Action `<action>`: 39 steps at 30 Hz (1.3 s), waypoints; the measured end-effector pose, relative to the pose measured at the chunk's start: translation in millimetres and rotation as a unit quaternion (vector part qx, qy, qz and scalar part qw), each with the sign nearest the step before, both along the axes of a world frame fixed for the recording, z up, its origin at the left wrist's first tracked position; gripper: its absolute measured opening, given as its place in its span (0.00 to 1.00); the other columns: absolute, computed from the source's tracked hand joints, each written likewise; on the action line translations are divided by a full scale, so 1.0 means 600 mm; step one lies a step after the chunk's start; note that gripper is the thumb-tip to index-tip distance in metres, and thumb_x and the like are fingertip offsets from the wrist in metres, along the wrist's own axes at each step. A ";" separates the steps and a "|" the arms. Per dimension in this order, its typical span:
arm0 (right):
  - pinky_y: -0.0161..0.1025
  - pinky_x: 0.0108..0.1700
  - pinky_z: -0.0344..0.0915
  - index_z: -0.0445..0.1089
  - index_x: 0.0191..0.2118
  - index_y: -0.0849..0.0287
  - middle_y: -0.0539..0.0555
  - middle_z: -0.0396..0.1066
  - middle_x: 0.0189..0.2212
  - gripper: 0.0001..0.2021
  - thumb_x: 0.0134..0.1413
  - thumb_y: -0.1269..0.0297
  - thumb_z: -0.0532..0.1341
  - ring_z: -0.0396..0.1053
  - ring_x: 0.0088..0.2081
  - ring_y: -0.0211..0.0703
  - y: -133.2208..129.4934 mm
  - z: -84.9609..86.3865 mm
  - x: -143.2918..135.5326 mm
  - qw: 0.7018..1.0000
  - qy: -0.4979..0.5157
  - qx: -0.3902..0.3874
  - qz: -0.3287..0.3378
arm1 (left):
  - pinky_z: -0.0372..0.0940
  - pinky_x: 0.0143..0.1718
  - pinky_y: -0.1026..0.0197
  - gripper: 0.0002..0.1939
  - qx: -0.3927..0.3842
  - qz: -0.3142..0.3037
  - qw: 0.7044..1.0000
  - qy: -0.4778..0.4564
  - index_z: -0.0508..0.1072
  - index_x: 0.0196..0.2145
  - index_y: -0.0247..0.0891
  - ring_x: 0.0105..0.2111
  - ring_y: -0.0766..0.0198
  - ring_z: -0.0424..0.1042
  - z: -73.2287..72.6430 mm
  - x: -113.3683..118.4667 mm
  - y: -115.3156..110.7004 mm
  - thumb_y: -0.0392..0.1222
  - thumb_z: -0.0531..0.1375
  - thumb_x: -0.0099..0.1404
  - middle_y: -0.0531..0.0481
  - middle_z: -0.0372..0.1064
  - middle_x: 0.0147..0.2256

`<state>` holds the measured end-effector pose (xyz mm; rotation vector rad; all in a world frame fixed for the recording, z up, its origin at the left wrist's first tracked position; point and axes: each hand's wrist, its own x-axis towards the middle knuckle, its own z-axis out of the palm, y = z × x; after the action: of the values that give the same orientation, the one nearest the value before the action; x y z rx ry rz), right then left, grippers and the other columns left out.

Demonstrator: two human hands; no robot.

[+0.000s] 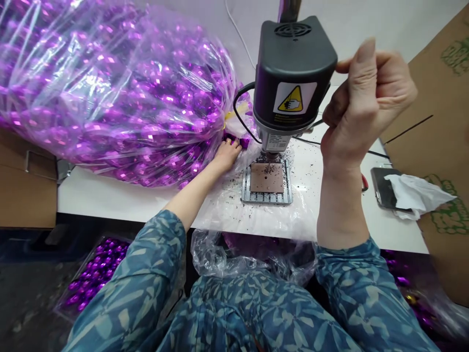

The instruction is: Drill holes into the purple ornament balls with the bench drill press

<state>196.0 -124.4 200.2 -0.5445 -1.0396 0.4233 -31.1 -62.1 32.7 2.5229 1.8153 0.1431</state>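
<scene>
My left hand (227, 154) reaches to the neck of a large clear bag of shiny purple pieces (146, 98), its fingers bent over purple pieces there; whether it grips any is hidden. Raised at the right side of a black drill press (293, 63), my right hand (366, 93) has its fingers curled; what they hold, if anything, is hidden. Below the drill head, a brown square board (266, 178) with a small dark hole lies on the slotted metal base (267, 198). Dark shavings are scattered on the board and around it.
On the white table (399, 239), a dark phone (383, 188) lies at the right, partly under a crumpled white tissue (421, 193). Cardboard boxes (439, 146) stand at right and left. A bag of purple pieces (93, 274) sits below left. Clear plastic (212, 254) hangs at the front edge.
</scene>
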 end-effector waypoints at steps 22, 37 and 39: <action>0.37 0.19 0.45 0.67 0.27 0.59 0.40 0.48 0.14 0.25 0.51 0.37 0.61 0.45 0.14 0.26 0.004 -0.008 -0.005 0.998 -0.033 0.016 -0.056 | 0.79 0.54 0.51 0.30 -0.127 0.020 0.705 -0.697 0.73 0.57 0.46 0.48 0.58 0.83 -0.072 0.051 -0.166 0.67 0.69 0.68 0.45 0.82 0.48; 0.39 0.20 0.41 0.68 0.27 0.58 0.40 0.47 0.14 0.26 0.47 0.35 0.65 0.44 0.14 0.26 -0.003 -0.012 -0.006 0.999 -0.015 0.039 -0.032 | 0.72 0.67 0.44 0.40 -0.095 0.008 0.725 -0.682 0.67 0.58 0.45 0.63 0.50 0.77 -0.139 0.105 -0.125 0.55 0.80 0.56 0.40 0.77 0.58; 0.40 0.21 0.42 0.68 0.27 0.57 0.41 0.47 0.14 0.26 0.48 0.35 0.64 0.44 0.14 0.27 -0.004 -0.012 -0.006 0.998 -0.020 0.041 -0.038 | 0.71 0.68 0.44 0.41 -0.084 0.000 0.729 -0.680 0.67 0.58 0.45 0.64 0.50 0.76 -0.146 0.109 -0.126 0.58 0.80 0.56 0.40 0.76 0.59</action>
<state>192.2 -127.0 192.7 -0.5196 -1.0669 0.3032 34.2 -137.6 -54.6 1.3643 1.0241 1.3090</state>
